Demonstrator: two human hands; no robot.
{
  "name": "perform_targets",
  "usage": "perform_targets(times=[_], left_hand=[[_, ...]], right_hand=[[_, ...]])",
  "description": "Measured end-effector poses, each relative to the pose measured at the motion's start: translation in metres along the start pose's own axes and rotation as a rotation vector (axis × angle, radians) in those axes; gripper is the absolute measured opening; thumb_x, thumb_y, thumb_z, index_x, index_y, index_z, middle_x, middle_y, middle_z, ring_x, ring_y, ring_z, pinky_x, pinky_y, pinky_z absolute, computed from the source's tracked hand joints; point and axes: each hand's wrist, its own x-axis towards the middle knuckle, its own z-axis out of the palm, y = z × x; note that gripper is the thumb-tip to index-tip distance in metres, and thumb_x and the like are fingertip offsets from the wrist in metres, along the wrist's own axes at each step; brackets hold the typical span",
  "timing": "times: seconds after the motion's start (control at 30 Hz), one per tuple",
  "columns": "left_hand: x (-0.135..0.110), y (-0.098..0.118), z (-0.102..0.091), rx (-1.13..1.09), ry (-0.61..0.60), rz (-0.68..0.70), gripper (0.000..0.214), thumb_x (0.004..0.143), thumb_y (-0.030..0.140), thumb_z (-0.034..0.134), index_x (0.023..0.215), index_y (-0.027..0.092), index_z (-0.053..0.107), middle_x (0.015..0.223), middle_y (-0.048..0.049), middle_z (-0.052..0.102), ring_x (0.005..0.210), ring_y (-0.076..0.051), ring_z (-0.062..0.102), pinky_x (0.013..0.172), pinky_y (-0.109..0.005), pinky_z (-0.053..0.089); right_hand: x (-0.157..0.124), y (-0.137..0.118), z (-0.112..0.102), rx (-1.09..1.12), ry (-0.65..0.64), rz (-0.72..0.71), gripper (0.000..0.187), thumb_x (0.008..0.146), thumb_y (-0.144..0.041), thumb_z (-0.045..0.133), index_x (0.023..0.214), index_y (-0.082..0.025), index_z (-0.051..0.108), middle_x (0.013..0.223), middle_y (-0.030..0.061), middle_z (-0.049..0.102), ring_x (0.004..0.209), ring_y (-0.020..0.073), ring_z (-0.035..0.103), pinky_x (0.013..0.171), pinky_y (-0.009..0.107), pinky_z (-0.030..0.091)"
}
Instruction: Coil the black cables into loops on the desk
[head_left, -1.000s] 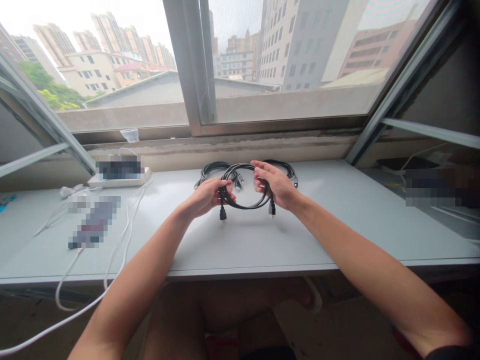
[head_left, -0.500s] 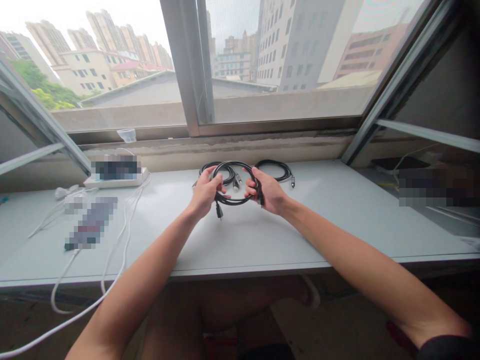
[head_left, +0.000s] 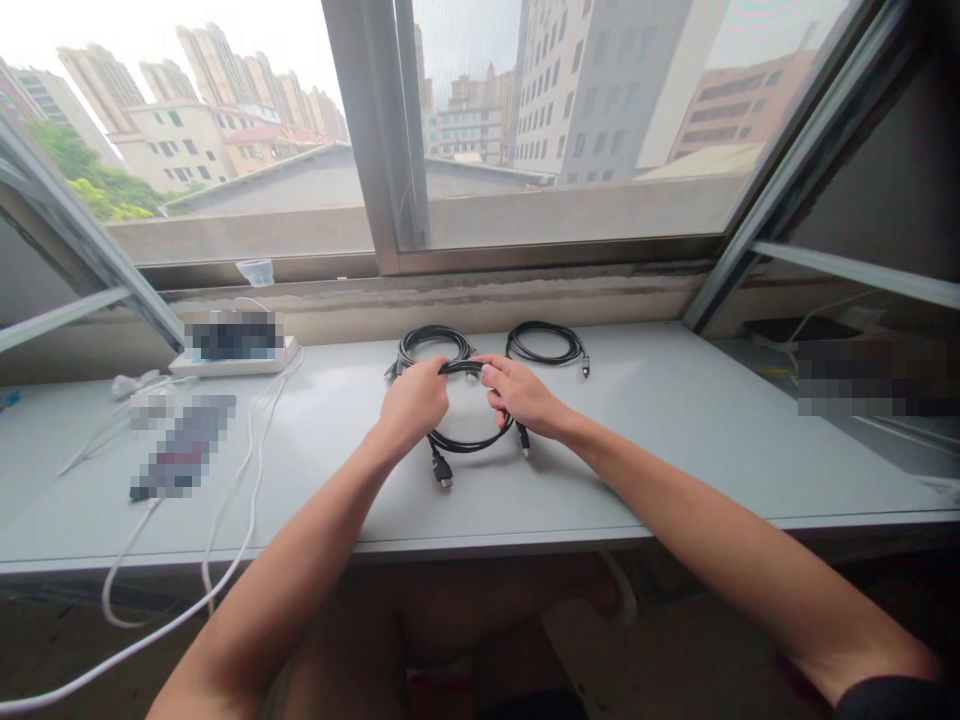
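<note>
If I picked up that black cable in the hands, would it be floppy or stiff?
The black cable looks bendy but maybe a bit springy, since it curves in smooth loops. Its plugs would probably dangle, because they stick out from the coil.

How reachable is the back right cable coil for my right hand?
Probably yes: the back right cable coil lies just beyond your right hand with nothing visible between, though that hand would likely need to release the held cable first.
</note>
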Motion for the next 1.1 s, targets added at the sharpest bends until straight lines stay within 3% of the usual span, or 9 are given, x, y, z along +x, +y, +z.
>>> perform_targets(times=[0.17,0.27,0.37,0.43,0.53,0.63,0.73,0.97,1.1], left_hand=[[0.001,-0.006,-0.010,0.413,0.047,0.205,0.023,0.073,0.002,0.067,0.079,0.024,0.062,0.082,-0.0094,0.060,0.099,-0.034,0.062,0.094,-0.039,0.044],[0.008,-0.004,-0.021,0.304,0.034,0.163,0.025,0.069,0.000,0.068,0.071,0.024,0.060,0.071,-0.0064,0.054,0.090,-0.031,0.062,0.086,-0.036,0.045],[0.025,0.004,-0.035,0.253,0.012,0.097,0.018,0.072,0.007,0.072,0.070,0.023,0.064,0.064,-0.0047,0.052,0.077,-0.027,0.061,0.075,-0.033,0.046],[0.046,0.011,-0.043,0.329,0.005,0.107,0.012,0.074,0.012,0.073,0.074,0.022,0.068,0.063,-0.0048,0.056,0.071,-0.025,0.061,0.071,-0.033,0.046],[0.088,0.022,-0.048,0.363,0.041,0.114,0.007,0.073,0.015,0.075,0.075,0.021,0.071,0.064,-0.0053,0.059,0.071,-0.023,0.062,0.071,-0.032,0.050],[0.131,0.029,-0.046,0.347,0.082,0.121,0.009,0.072,0.015,0.077,0.080,0.018,0.073,0.069,-0.0071,0.064,0.077,-0.023,0.065,0.077,-0.033,0.053],[0.159,0.027,-0.042,0.608,0.065,0.145,0.010,0.074,0.015,0.077,0.083,0.017,0.075,0.079,-0.0112,0.070,0.089,-0.026,0.069,0.087,-0.034,0.053],[0.173,0.001,-0.034,0.949,0.033,0.095,0.036,0.086,0.018,0.068,0.121,0.015,0.074,0.129,-0.0250,0.069,0.123,-0.038,0.064,0.107,-0.050,0.046],[0.175,-0.008,-0.036,1.030,-0.037,0.030,0.035,0.081,0.018,0.073,0.116,0.014,0.074,0.122,-0.0226,0.072,0.118,-0.033,0.066,0.105,-0.043,0.049]], right_hand=[[0.007,-0.003,-0.017,-0.456,0.025,-0.187,0.028,0.088,-0.037,0.071,0.114,-0.025,0.074,0.087,0.0046,0.069,0.082,0.0222,0.064,0.081,0.038,0.058],[0.018,-0.012,-0.054,-0.778,0.286,-0.284,0.024,0.095,-0.039,0.061,0.107,-0.024,0.075,0.107,0.0100,0.073,0.108,0.0284,0.064,0.106,0.042,0.047],[0.027,-0.014,-0.104,-1.105,0.663,-0.103,0.034,0.097,-0.044,0.056,0.114,-0.019,0.072,0.122,0.0169,0.069,0.123,0.0334,0.057,0.110,0.046,0.042],[0.029,-0.011,-0.134,-1.207,0.783,0.140,0.053,0.093,-0.058,0.060,0.122,-0.015,0.070,0.130,0.0229,0.064,0.127,0.0395,0.055,0.105,0.051,0.044],[0.031,-0.003,-0.160,-1.261,0.785,0.382,0.071,0.086,-0.071,0.062,0.123,-0.011,0.070,0.138,0.0282,0.058,0.132,0.0456,0.051,0.104,0.057,0.044],[0.036,0.002,-0.163,-1.298,0.742,0.424,0.068,0.085,-0.068,0.063,0.120,-0.011,0.073,0.139,0.0277,0.058,0.134,0.0457,0.051,0.104,0.056,0.045],[0.042,0.002,-0.158,-1.322,0.715,0.422,0.065,0.085,-0.060,0.064,0.123,-0.008,0.074,0.136,0.0279,0.061,0.131,0.0446,0.054,0.102,0.053,0.048],[0.039,-0.003,-0.161,-1.337,0.721,0.425,0.060,0.086,-0.051,0.064,0.124,-0.007,0.074,0.136,0.0279,0.062,0.128,0.0453,0.058,0.100,0.052,0.050],[0.036,-0.004,-0.163,-1.297,0.679,0.426,0.053,0.086,-0.042,0.066,0.124,-0.007,0.073,0.140,0.0298,0.059,0.132,0.0473,0.055,0.101,0.053,0.050]])
